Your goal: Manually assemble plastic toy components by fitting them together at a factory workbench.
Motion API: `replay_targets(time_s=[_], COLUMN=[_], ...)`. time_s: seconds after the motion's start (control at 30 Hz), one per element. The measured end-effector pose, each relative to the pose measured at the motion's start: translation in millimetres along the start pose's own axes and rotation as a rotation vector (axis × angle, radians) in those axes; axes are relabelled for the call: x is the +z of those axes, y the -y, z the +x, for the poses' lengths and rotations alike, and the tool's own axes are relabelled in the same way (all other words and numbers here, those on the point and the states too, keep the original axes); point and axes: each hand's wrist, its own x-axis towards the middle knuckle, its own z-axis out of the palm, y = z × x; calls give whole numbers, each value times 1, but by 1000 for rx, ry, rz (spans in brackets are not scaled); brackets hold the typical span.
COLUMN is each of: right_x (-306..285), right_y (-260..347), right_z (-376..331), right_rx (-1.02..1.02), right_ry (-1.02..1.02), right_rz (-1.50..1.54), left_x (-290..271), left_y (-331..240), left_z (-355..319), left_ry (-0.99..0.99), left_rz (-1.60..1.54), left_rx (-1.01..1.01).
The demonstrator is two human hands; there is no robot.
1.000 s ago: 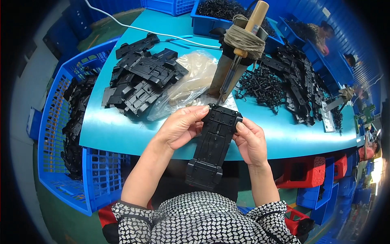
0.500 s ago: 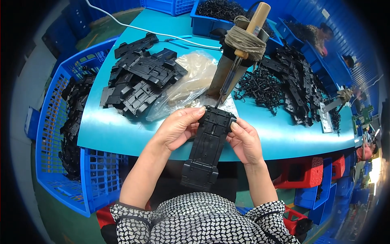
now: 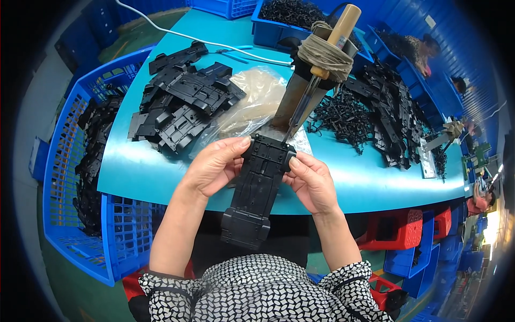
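So the plate (image 3: pixel 257 188) is right in front of you at the middle of the clock, black and moulded, lying on a slant with its top end near 12 and its bottom end down at 7. That bottom end hangs out past the table edge with nothing under it. Looks like thin hard plastic, so I'd bet it's light and fairly stiff, maybe a bit slick on the flats. Not that fragile overall, but I'd be nicer to the little pegs and thin edges.

Your left hand (image 3: pixel 217 166) is at 10 o'clock, half curled, thumb on the top-left corner. Your right hand (image 3: pixel 311 182) is at 3, also half curled, thumb pinching the upper right edge. Both have hold of the plate; the fingers underneath are mostly hidden, so can't tell how they sit. Good spots imo: side rims and corners give you more bite than the smooth middle.

Mind the iron (image 3: pixel 343 29) (looks like one, anyway) coming down from 1 o'clock on its stand (image 3: pixel 295 96). Its tip is right by the top end; can't tell if it's touching. I'd treat that metal as hot.

Further out: clear bag (image 3: pixel 252 104) at 12, pile of similar plates (image 3: pixel 188 96) at 11, small black bits (image 3: pixel 343 112) between 1 and 2, blue basket (image 3: pixel 110 263) around 8.
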Motion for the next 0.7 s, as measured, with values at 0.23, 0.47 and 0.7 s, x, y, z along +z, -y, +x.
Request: replay_targets(time_s=[0.23,0.47,0.7], right_x=[-1,1,0], right_y=[-1,0,1], right_z=[2,3,3], right_rx=[-13,-16,-24], right_ry=[28,21,13], right_rz=[-8,-14,-28], left_x=[-4,-1,-5], left_y=[-1,-3,-2], left_z=[-1,-1,0], left_ry=[-19,-38,-26], left_rz=[5,22,2], left_rx=[12,28,21])
